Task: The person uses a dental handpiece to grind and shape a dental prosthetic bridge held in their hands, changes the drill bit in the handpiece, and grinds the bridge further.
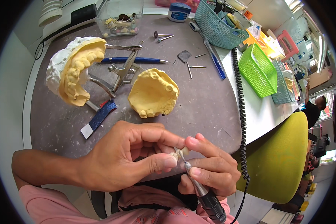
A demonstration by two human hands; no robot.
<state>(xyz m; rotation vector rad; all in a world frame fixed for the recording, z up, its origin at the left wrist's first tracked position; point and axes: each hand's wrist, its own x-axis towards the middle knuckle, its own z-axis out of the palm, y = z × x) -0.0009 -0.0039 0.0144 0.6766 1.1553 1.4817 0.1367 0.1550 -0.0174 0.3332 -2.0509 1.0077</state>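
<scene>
Pinching a small tooth-coloured dental bridge [186,150] between thumb and forefinger, the left hand [117,156] holds it near the work surface's [198,112] front edge, close to the body. The right hand [214,168] wraps its fingers around a rotary handpiece [210,203], whose slim bur meets the bridge; exact contact is unclear. Beyond lie a yellow dental cast [153,93], another mounted on a metal articulator [124,72], and a blue mechanical pencil [138,60].

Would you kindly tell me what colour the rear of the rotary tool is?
The rotary tool's rear is black, best seen in the head view.
</scene>
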